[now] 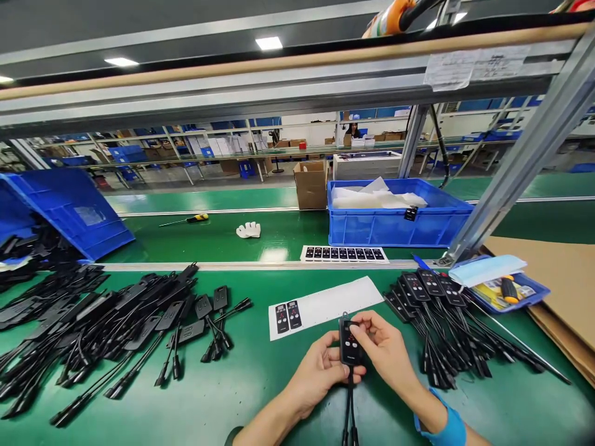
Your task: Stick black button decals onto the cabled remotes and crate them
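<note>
Green bench [186, 409], blue bin [395, 229] heaped with white sheets [360, 198], blue tray [539, 295] cradling an orange-black handle [509, 290]; left hand [316, 371] grips a black controller [351, 354], right hand [385, 350] touches it, grip unclear!

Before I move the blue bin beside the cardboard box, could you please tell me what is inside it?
White sheets lie inside the blue bin; anything beneath them is covered.

Tabletop [186, 415]: green. Controller [346, 348], lower centre: black, red and white marks. Sticker sheet [339, 303], centre: white, two black labels [294, 314]. Bin [395, 229], right of centre: blue. Cuff [446, 427], lower right: bright blue.
</note>
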### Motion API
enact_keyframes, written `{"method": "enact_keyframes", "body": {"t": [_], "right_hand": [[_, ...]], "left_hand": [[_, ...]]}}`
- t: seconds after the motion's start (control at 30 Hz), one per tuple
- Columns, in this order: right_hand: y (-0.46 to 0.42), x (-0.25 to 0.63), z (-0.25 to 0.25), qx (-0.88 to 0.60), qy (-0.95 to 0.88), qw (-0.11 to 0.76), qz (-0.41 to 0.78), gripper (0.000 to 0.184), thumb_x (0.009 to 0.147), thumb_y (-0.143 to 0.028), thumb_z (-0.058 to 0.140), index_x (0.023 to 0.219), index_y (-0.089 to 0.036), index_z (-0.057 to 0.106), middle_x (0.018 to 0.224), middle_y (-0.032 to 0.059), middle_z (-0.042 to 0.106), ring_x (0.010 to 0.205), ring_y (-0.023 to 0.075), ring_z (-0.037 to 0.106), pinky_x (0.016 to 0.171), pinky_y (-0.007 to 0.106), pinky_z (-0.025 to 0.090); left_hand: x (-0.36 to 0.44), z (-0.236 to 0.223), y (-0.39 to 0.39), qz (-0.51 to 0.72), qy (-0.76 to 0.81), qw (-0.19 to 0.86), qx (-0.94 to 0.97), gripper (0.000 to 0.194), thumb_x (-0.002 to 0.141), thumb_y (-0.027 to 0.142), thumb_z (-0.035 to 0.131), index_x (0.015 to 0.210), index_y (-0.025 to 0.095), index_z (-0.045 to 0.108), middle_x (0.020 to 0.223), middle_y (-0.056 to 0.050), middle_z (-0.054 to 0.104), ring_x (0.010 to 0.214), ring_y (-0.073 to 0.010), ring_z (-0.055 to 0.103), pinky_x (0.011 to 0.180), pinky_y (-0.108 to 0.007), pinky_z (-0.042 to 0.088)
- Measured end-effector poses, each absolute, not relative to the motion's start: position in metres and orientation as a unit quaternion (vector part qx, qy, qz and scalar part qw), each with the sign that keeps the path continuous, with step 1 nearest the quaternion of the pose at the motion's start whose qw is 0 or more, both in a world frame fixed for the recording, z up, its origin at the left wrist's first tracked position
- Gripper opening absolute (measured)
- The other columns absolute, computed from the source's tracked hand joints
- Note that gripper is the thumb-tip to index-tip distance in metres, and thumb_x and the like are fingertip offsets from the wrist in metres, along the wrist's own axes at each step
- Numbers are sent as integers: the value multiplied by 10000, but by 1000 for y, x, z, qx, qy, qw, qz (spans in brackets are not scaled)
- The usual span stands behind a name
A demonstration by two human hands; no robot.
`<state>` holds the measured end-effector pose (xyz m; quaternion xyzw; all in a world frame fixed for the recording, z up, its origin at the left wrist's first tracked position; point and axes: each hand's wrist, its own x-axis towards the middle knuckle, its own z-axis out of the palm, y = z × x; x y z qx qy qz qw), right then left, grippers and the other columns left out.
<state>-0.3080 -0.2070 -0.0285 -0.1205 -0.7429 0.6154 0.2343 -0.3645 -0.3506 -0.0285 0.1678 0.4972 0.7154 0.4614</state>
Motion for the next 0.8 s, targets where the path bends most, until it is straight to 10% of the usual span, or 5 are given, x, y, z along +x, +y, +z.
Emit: {"method": "enact_keyframes", "body": {"t": [0.8], "right_hand": [[-207, -307, -30, -146, -749, 229, 605, 289, 772, -459, 623, 831, -177, 634, 619, -13, 517, 551, 129, 494, 502, 241, 413]], "left_hand": [[-363, -29, -350, 697, 515, 459, 197, 555, 679, 379, 762, 1084, 138, 470, 873, -106, 690, 810, -196, 677, 769, -316, 503]]}}
